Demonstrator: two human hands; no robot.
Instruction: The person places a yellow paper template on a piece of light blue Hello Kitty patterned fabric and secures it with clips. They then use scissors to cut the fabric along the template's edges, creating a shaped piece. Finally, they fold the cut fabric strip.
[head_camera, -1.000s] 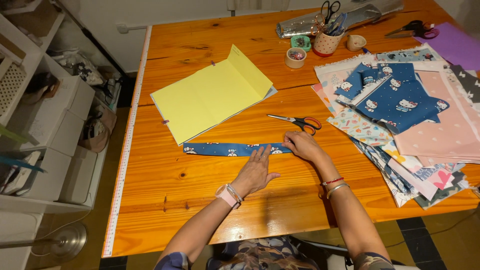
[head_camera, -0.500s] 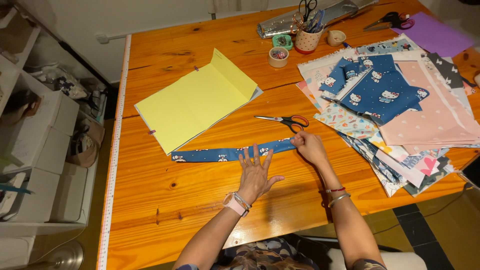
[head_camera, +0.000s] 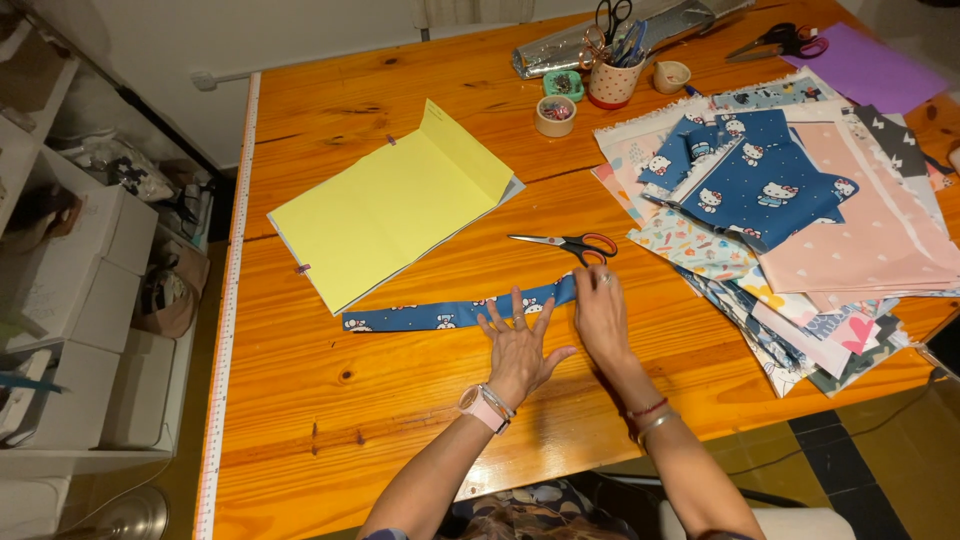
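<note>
Both hands press flat on a long blue cloth strip lying on the wooden tabletop. The left hand spreads its fingers wide. The right hand lies flat, fingers released, just below the orange scissors.

a home sewing corner: wooden table with fabrics, scissors, edge tape measure, storage boxes.

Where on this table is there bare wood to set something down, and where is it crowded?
Bare wood lies along the near edge below the blue fabric strip, left of the left hand, and at the far left corner beyond the yellow paper. The right side is crowded with stacked fabrics, scissors and cups.
</note>
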